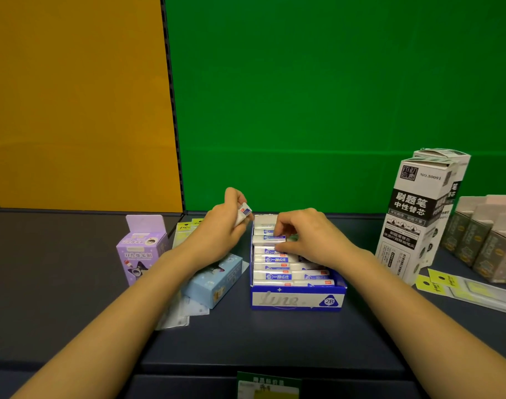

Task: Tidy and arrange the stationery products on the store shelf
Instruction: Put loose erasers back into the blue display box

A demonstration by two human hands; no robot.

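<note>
Left hand (pixel 225 223) gripping one white eraser with blue-red sleeve (pixel 244 213), held just left of the open blue-and-white cardboard display box (pixel 297 300) on the dark shelf (pixel 274 341). Right hand (pixel 309 234) inside the box, fingertips pinching a packed white eraser (pixel 268 239) in the rear rows

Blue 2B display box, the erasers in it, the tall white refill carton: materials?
Blue 2B display box: printed cardboard by the look, slightly glossy, with thin folded walls. Erasers: white blocks, likely rubber or vinyl, in printed sleeves that may be paper. Tall white refill carton: matte printed paperboard, with folded flaps on top.
</note>
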